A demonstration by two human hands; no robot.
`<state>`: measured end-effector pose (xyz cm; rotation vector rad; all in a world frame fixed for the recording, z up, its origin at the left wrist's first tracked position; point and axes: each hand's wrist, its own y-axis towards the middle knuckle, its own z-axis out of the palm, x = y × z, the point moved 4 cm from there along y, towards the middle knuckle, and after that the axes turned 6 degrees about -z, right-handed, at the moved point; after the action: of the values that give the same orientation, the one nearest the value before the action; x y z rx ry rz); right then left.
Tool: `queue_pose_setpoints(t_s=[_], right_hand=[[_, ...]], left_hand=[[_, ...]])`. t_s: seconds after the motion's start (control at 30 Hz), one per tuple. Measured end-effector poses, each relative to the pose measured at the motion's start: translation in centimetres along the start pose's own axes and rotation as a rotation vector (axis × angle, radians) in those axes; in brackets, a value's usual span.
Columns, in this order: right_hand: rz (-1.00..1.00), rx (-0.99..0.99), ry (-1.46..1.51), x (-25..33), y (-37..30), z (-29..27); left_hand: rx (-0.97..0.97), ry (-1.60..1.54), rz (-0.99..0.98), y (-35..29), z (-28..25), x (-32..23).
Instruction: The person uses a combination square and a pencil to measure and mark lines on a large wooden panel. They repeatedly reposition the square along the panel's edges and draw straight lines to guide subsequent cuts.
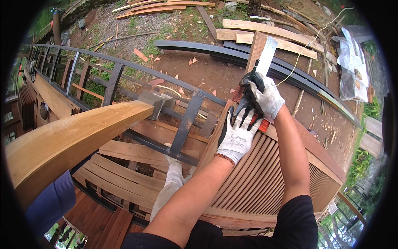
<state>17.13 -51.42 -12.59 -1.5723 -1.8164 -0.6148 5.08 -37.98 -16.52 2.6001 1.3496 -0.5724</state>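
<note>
My right hand [267, 95], in a white glove with dark fingertips, is closed around a dark marker pen [255, 68] held upright. Just below it my left hand [238, 139], also gloved, lies with its fingers spread and pressed down. Under and beside the left fingers shows a red piece [261, 123], perhaps part of a measuring tool; the hands cover much of it. Beyond the right hand a pale metal ruler-like strip [268, 52] lies along a brown timber board [256, 50]. Below both hands is a ribbed wooden panel [244, 178].
A thick yellowish beam [83, 133] juts in from the left, above a person's blue sleeve [52, 199]. A dark metal frame [188, 120] crosses the left side. Planks [269, 35] and long dark bars [195, 47] lie on the ground beyond, beside plastic sheeting [352, 68].
</note>
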Motion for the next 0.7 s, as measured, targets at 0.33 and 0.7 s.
queue_pose_setpoints(t_s=[0.33,0.7], right_hand=[[0.053,-0.176,-0.029,-1.8,2.3,-2.9],[-0.111,-0.249,-0.306,1.7,-13.9,0.9]], left_hand=[[-0.013,-0.053,0.009,0.2,-0.6,-0.2],[-0.041,-0.138,-0.043,0.6,-1.3,0.2]])
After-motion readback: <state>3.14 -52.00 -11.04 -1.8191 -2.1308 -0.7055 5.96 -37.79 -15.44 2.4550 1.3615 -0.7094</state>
